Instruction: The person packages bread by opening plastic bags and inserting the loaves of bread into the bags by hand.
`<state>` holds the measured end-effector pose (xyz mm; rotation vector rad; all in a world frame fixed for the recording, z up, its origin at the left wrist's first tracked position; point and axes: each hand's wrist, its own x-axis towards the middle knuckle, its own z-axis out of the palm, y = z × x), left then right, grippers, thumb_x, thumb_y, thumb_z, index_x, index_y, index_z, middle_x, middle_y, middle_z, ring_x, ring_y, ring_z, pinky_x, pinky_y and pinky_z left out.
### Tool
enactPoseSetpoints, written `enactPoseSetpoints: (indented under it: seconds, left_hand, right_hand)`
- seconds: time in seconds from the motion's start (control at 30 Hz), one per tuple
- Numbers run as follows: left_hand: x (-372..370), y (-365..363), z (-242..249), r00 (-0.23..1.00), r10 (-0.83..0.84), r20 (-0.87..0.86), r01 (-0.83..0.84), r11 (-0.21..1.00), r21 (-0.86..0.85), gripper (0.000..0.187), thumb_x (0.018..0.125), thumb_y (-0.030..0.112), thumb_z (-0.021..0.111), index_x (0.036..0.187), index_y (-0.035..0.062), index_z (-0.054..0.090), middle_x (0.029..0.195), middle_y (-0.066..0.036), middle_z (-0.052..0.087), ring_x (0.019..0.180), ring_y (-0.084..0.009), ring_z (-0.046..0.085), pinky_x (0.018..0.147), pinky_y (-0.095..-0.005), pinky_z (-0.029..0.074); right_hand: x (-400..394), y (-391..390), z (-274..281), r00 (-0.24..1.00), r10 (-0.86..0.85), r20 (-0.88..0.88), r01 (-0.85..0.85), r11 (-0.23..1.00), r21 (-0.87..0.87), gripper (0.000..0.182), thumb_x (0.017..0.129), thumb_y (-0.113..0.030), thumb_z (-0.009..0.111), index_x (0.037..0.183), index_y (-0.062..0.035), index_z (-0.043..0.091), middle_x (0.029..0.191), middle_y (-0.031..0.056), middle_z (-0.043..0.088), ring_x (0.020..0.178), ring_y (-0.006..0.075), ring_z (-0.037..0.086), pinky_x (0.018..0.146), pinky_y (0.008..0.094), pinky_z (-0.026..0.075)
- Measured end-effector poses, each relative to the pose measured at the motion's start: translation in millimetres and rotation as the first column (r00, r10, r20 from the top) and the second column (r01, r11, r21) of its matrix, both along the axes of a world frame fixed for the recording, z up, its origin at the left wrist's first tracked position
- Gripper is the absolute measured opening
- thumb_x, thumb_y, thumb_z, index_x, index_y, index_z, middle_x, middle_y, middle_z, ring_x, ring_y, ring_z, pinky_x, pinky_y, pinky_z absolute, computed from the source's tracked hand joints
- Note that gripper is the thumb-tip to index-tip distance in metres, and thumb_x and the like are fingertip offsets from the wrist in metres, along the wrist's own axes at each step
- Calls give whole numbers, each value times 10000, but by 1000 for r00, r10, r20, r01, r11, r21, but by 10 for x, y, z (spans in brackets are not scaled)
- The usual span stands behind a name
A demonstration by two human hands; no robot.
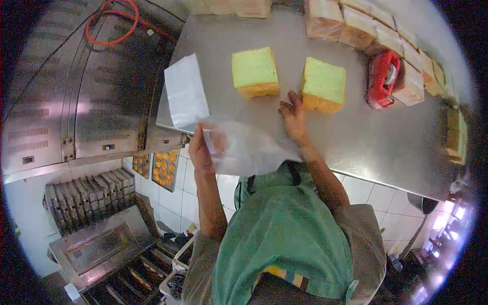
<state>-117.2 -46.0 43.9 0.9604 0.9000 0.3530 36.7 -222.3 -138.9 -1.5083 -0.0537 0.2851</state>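
Note:
My left hand (202, 148) grips the edge of a clear plastic bag (251, 150), which hangs spread at the table's front edge before my apron. My right hand (293, 118) is open, its fingers apart and fingertips right at the lower left side of a green-topped block of bread (324, 81). A second green-topped block of bread (255, 71) sits to the left of it. Beyond my left hand lies a flat white stack of plastic bags (186, 91). Part of my left fingers shows blurred through the clear plastic.
A red tape dispenser (382, 80) stands on the metal table (284, 30) at the right. Several wrapped loaves (356, 28) line the back and right edge. Metal cabinets (109, 81) flank the left. Trays of round baked goods (164, 169) and stacked baking tins (91, 197) are lower left.

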Motion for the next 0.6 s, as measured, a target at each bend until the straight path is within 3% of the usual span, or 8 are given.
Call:
enactPoseSetpoints:
  seconds: [0.07, 0.13, 0.17, 0.23, 0.27, 0.4, 0.53, 0.6]
  left_hand:
    - [-61, 121, -232, 910, -209, 357, 251, 965, -73, 323, 996, 357, 414, 1003, 86, 589, 724, -46, 591, 604, -154, 565, 507, -278, 452]
    - [12, 44, -158, 889, -163, 428, 279, 934, -223, 304, 991, 349, 431, 1019, 91, 589, 744, -34, 598, 609, -159, 569, 517, -275, 461]
    - [38, -38, -63, 977, -106, 187, 129, 985, -116, 276, 981, 323, 464, 1056, 87, 588, 836, -33, 613, 697, -164, 595, 614, -300, 504]
    - [56, -26, -147, 931, -174, 320, 240, 954, -180, 265, 975, 304, 480, 1078, 83, 585, 913, -41, 618, 783, -166, 605, 698, -317, 516]
    - [77, -8, -173, 899, -204, 388, 300, 932, -205, 261, 972, 295, 488, 1089, 81, 583, 951, -44, 620, 825, -168, 609, 741, -326, 521]
    - [323, -348, 283, 909, -164, 383, 238, 959, -154, 307, 967, 293, 501, 1115, 36, 583, 1042, -87, 629, 920, -201, 614, 804, -330, 517]
    - [537, -258, 128, 831, -240, 502, 304, 951, -49, 333, 965, 282, 519, 1149, 13, 588, 1061, -101, 633, 947, -207, 618, 809, -321, 519]
    - [556, -16, -291, 827, -180, 533, 333, 920, -206, 327, 965, 276, 526, 1147, 13, 596, 1042, -93, 642, 929, -198, 625, 794, -312, 523]
  right_hand:
    - [-42, -26, 65, 989, -148, 12, 146, 985, 97, 446, 866, -36, 555, 1298, 33, 468, 1251, 186, 559, 1014, 217, 577, 873, 319, 490]
    - [-47, -110, 69, 979, -199, -53, 205, 965, 162, 466, 861, -52, 568, 1311, 20, 471, 1234, 179, 574, 1040, 219, 578, 875, 319, 489]
    - [-44, -157, 75, 979, -187, -83, 199, 967, 159, 475, 861, -68, 578, 1317, 15, 473, 1227, 175, 580, 1052, 222, 578, 876, 322, 490]
    - [4, -283, 211, 990, -31, -136, 34, 999, 20, 493, 870, -132, 608, 1323, 11, 477, 1219, 169, 590, 1074, 238, 582, 879, 341, 493]
    - [16, -253, 296, 967, 137, -215, -94, 976, 197, 460, 879, -163, 602, 1294, 7, 502, 1200, 164, 597, 1069, 238, 585, 884, 351, 492]
    - [8, 45, 862, 667, 655, -355, -219, 627, 747, 432, 909, -310, 569, 1199, 9, 569, 1168, 138, 613, 1067, 247, 587, 914, 393, 477]
    - [196, 93, 688, 383, 904, -190, -173, 272, 947, 485, 933, -401, 508, 1172, 16, 579, 1190, 126, 610, 1089, 256, 578, 949, 409, 455]
    - [84, 75, 945, 728, 660, -185, -369, 605, 705, 479, 935, -404, 493, 1162, 8, 585, 1164, 129, 619, 1062, 255, 586, 933, 401, 461]
